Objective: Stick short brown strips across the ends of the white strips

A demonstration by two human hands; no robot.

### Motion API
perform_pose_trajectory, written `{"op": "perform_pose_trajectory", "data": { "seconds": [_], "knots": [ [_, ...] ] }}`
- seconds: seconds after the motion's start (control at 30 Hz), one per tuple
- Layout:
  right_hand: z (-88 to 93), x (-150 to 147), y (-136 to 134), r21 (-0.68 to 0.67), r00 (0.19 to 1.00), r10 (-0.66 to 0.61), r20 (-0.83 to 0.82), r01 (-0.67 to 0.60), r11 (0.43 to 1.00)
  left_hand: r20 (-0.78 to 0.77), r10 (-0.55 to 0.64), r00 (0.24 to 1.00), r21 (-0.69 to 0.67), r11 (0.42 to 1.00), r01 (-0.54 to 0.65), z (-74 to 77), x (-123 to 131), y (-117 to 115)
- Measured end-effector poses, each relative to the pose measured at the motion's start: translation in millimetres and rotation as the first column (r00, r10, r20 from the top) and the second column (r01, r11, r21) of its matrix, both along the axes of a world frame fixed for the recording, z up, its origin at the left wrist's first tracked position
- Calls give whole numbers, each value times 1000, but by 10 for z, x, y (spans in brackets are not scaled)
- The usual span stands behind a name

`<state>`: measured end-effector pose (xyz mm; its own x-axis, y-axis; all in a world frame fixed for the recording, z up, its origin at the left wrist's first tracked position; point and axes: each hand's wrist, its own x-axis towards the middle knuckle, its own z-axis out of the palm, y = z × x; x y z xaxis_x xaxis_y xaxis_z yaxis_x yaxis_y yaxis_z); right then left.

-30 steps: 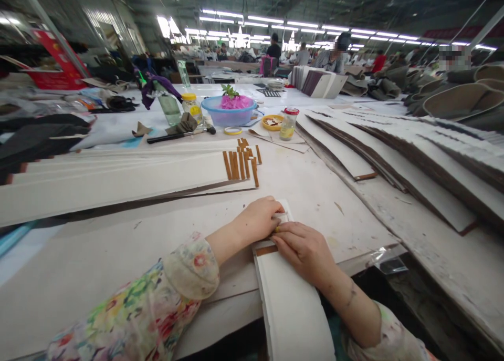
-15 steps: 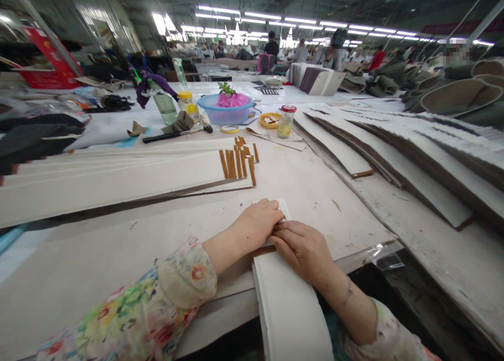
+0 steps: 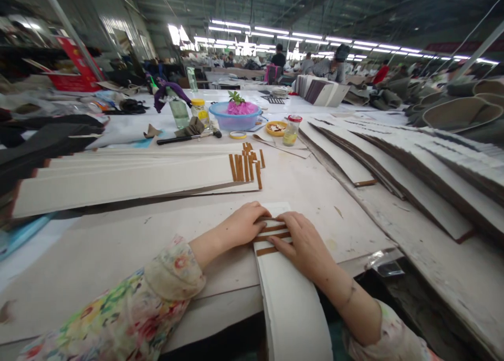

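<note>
Both my hands rest on the end of a stack of long white strips (image 3: 293,298) that runs off the table's near edge toward me. The strip ends are fanned, showing brown edge bands (image 3: 271,239). My left hand (image 3: 242,226) lies on the left side with fingers curled over the strip ends. My right hand (image 3: 301,240) lies flat on the right side, fingers stretched across the bands. Farther out lies another pile of long white strips (image 3: 126,182) with brown ends (image 3: 246,166).
Overlapping long strips (image 3: 394,151) cover the right of the table. At the back stand a blue bowl (image 3: 235,120) with pink content, jars (image 3: 291,130), a yellow dish (image 3: 275,127), a brush (image 3: 185,137) and a bottle (image 3: 179,111). Other people work far behind.
The strip ends under my hands have been spread, so several brown bands show where one showed before. My right hand's fingers have flattened out. The view shifted slightly.
</note>
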<state>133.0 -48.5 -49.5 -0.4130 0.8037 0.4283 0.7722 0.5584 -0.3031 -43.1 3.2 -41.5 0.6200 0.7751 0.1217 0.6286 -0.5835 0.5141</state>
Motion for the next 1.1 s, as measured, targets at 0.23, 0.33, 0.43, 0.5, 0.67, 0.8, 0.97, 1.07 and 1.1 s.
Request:
{"op": "perform_pose_trajectory", "data": {
  "seconds": [0.23, 0.33, 0.43, 0.5, 0.67, 0.8, 0.97, 1.07, 1.1],
  "knots": [
    [49, -7, 100, -42, 995, -5, 96, 9, 999, 9, 5, 1000, -14, 1000, -5, 11, 4, -18],
    [67, -15, 121, -79, 993, 25, 112, -16, 997, -28, -16, 999, 33, 999, 17, 22, 12, -45],
    [70, -24, 118, -80, 992, 32, 120, -22, 997, -111, -28, 993, 112, 993, 41, 15, 23, -89],
    [71, -31, 108, -73, 989, 28, 142, -18, 997, -170, -30, 985, 163, 985, 59, 5, 28, -109],
    [80, -46, 80, -50, 978, 15, 209, -5, 999, -166, -62, 984, 167, 982, 90, -24, -57, -119],
    [80, -51, 75, -35, 981, 38, 193, -32, 999, -105, -60, 993, 195, 978, 80, -71, -225, -166],
    [86, -66, 94, -91, 967, 138, 212, -121, 988, -177, -60, 982, 223, 970, 100, -95, -329, -273],
    [90, -69, 90, -91, 967, 138, 214, -121, 988, -201, -53, 978, 224, 970, 98, -81, -371, -334],
    [89, -69, 85, -87, 969, 136, 205, -120, 989, -194, -49, 980, 219, 971, 92, -75, -394, -350]
  ]
}}
